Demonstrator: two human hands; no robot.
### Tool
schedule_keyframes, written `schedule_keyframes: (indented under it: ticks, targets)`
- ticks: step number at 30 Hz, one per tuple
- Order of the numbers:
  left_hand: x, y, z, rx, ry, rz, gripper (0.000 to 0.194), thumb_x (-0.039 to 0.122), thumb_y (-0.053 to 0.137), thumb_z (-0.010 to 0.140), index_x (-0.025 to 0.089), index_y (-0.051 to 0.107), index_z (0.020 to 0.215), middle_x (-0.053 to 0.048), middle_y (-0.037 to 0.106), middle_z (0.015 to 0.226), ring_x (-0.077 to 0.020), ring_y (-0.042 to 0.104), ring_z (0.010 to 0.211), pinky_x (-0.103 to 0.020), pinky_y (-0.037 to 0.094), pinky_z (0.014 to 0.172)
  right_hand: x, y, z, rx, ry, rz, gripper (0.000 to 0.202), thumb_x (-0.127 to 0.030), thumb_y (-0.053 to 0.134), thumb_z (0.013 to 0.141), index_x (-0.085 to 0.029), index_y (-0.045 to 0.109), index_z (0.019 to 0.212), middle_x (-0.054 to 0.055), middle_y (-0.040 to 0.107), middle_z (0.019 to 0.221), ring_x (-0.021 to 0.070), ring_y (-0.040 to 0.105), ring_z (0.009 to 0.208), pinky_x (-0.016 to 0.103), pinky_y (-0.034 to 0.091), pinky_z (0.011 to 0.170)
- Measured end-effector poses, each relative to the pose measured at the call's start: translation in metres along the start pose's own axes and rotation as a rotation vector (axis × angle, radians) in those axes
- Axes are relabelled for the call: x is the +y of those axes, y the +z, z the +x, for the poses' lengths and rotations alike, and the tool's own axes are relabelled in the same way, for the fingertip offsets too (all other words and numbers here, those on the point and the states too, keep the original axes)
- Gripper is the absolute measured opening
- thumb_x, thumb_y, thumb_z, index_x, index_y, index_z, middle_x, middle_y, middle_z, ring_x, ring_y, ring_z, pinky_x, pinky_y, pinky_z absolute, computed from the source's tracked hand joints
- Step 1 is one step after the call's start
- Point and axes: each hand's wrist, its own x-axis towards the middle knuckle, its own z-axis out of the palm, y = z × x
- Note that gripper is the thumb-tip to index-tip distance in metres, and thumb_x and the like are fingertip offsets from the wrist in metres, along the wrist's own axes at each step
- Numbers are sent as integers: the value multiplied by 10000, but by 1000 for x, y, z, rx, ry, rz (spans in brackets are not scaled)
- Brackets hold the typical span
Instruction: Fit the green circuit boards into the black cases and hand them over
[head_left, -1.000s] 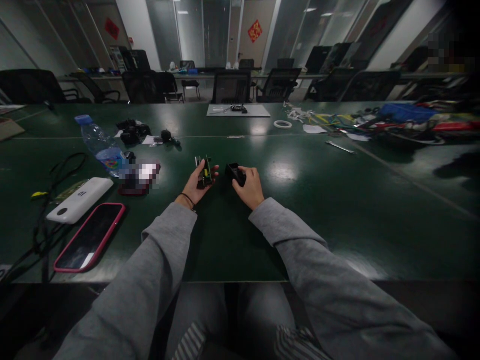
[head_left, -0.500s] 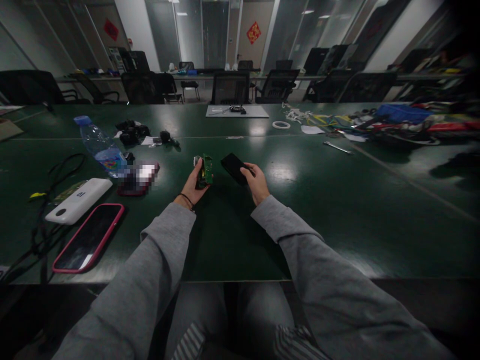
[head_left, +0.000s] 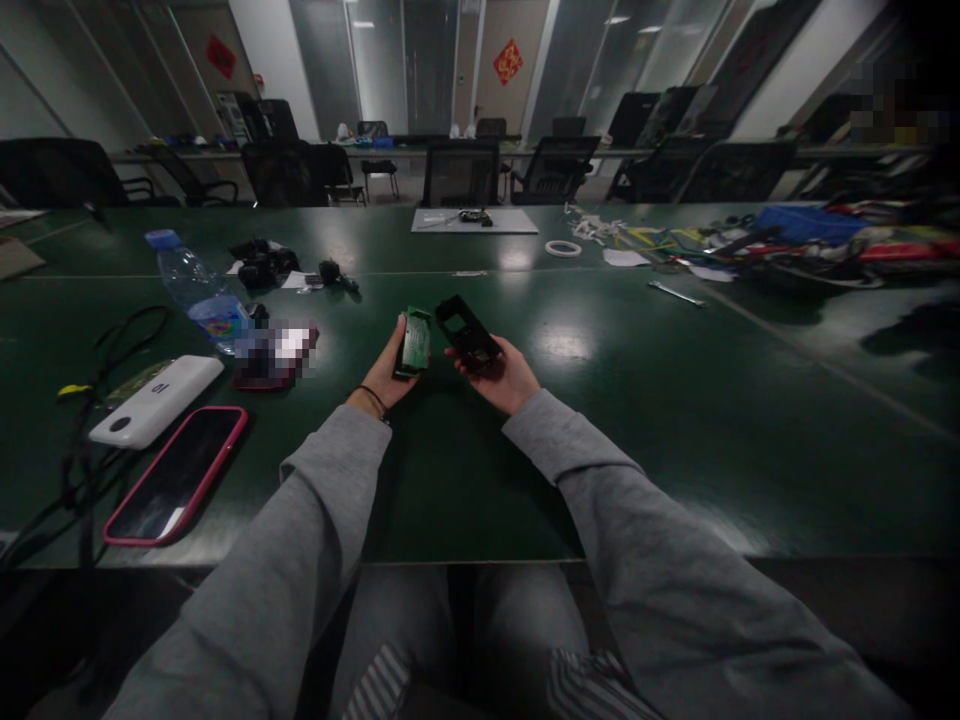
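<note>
Mid-frame, left hand [head_left: 382, 379] has fingers gripping a green circuit board [head_left: 416, 343], right hand [head_left: 514, 379] grips a black case [head_left: 474, 342]; pieces still apart.

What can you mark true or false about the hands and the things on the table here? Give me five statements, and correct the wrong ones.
1. The left hand holds a green circuit board. True.
2. The right hand holds the metal wrench. False: it holds a black casing, and the wrench lies on the table.
3. The phone in the pink case lies nearer the person than the white ring. True.
4. The plastic bottle has a red cap. False: its cap is blue.
5. The black casing has an opening in it. True.
</note>
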Motion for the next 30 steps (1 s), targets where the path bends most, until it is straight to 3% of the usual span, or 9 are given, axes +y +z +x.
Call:
schedule_keyframes:
  ticks: [7, 16, 24, 30]
  targets:
    - [4, 5, -5, 29, -58, -89, 490, 553, 558, 882, 185, 646, 1193, -70, 681, 857, -132, 595, 656, -290, 530, 651, 1, 1, 0, -3, 37, 98, 386, -425, 437, 892, -131, 595, 1085, 139, 676, 962, 214, 636, 829, 376, 559, 785]
    - [3, 3, -3, -5, -60, -81, 475, 558, 558, 880, 182, 634, 1161, -71, 672, 859, -123, 614, 662, -262, 513, 606, 0, 3, 0, 56, 95, 185, 372, -470, 483, 933, -153, 613, 1077, 109, 684, 933, 194, 634, 785, 340, 565, 739]
    - [5, 2, -5, -66, -62, -104, 384, 441, 535, 919, 164, 619, 1172, -74, 712, 912, -130, 648, 661, -247, 510, 566, -1, 4, 1, 108, 108, 300, 199, -355, 561, 914, -186, 618, 1005, 82, 680, 901, 169, 632, 794, 266, 548, 669]
    - [5, 4, -5, -29, -43, -49, 402, 447, 567, 898, 154, 628, 1166, -76, 716, 880, -128, 643, 631, -239, 491, 539, -2, 6, 0, 149, 106, 337, 141, -304, 551, 918, -188, 618, 960, 75, 669, 892, 168, 628, 824, 256, 547, 668]
